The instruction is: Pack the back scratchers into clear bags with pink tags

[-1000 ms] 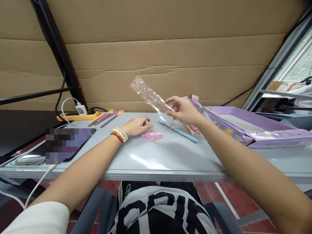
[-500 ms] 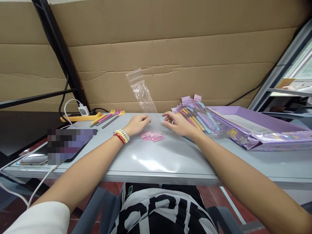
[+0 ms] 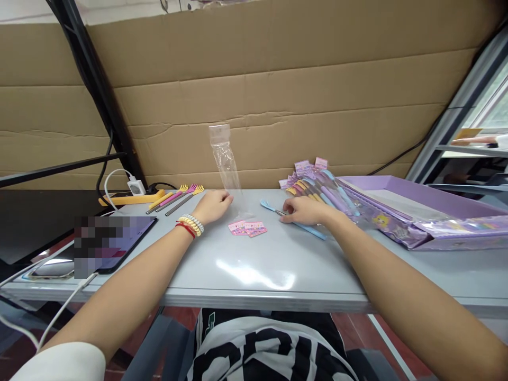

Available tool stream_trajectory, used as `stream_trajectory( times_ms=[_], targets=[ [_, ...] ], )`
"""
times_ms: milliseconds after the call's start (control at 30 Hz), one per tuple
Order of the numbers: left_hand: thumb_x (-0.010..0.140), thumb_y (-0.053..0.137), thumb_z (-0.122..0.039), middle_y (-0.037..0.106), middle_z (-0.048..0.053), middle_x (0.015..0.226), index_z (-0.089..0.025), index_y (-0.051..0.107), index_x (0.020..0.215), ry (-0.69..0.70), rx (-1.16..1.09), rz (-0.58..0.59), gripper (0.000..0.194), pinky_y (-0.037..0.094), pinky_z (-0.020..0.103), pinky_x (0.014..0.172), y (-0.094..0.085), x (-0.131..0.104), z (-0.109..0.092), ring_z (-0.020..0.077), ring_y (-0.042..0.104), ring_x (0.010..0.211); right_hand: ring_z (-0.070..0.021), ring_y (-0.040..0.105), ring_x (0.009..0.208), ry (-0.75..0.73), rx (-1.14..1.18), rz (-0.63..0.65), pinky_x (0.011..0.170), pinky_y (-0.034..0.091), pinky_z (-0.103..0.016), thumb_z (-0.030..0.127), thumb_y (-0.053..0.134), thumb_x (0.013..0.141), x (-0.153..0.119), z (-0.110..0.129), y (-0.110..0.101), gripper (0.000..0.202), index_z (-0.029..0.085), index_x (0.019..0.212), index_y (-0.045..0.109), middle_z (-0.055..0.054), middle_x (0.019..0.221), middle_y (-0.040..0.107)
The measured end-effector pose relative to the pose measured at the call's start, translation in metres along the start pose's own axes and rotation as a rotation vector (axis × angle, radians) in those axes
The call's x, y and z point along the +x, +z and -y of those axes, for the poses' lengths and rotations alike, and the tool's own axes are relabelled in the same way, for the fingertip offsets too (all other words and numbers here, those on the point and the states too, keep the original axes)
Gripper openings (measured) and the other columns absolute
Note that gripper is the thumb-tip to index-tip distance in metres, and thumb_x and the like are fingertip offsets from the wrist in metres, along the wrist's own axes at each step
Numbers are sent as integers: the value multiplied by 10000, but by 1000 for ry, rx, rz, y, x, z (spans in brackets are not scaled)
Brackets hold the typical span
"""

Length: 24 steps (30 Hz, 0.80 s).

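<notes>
A clear zip bag (image 3: 227, 161) stands upright at the table's middle, its lower end beside my left hand (image 3: 215, 205). That hand's fingers are closed at the bag's edge; the grip itself is partly hidden. My right hand (image 3: 302, 210) has its fingertips closed on a light-blue fork-like stick (image 3: 310, 229), which lies slanted on the table with its blue head to the left. Small pink printed cards (image 3: 247, 228) lie below the bag. Yellow and pink forks with sticks (image 3: 174, 198) rest left of my left hand. Packed bags of coloured sticks (image 3: 323, 188) are piled behind my right hand.
An open purple box (image 3: 420, 209) sits at the right of the grey table (image 3: 238, 275). At the left are a tablet (image 3: 130, 243), a yellow power strip (image 3: 137, 199) and white cables. Cardboard (image 3: 278, 95) stands behind.
My right hand has moved right, away from the bag, and now touches the blue stick. The bag stands straighter, and my left hand has shifted slightly left.
</notes>
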<state>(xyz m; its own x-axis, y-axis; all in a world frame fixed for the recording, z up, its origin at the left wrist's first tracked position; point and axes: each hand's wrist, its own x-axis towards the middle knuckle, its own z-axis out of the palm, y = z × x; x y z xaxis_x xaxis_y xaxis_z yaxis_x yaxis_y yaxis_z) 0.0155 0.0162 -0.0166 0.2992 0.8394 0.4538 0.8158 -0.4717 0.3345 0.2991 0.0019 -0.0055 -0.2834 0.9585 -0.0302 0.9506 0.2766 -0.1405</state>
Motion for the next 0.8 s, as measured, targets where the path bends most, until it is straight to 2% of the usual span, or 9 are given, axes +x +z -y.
stream_trajectory(
  times_ms=[200,300,500,633,800],
  targets=[
    [845,361,-397,576,31,634,-198,459,588,4,11,29,339,345,297,601,1,0,2,170,499,616,-218,615,887,42,9,27,678,429,-285,468,655,672,-5,3,-4,436,196,1012,621,-68,1059,652],
    [849,350,-399,578,39,644,-199,458,592,10,37,37,343,350,298,607,1,1,3,173,500,622,-212,620,842,36,15,28,651,422,-284,468,668,659,-6,3,-5,410,198,965,634,-62,1010,663],
    [861,331,-405,624,55,706,-199,514,629,7,78,66,361,382,302,646,1,2,7,195,544,674,-206,616,722,60,-10,38,559,387,-287,438,629,711,-3,3,0,243,200,761,631,-64,841,674],
    [862,340,-399,655,72,757,-193,562,661,-17,93,93,364,398,305,669,1,2,9,206,570,713,-204,622,719,18,39,24,558,388,-279,352,613,734,-1,4,6,162,192,762,623,-63,808,682],
    [858,358,-400,661,77,748,-196,578,654,-31,108,133,363,392,311,630,2,1,11,215,577,692,-200,620,731,10,42,27,562,385,-273,332,582,751,-1,8,8,127,206,764,593,-47,813,681]
  ],
)
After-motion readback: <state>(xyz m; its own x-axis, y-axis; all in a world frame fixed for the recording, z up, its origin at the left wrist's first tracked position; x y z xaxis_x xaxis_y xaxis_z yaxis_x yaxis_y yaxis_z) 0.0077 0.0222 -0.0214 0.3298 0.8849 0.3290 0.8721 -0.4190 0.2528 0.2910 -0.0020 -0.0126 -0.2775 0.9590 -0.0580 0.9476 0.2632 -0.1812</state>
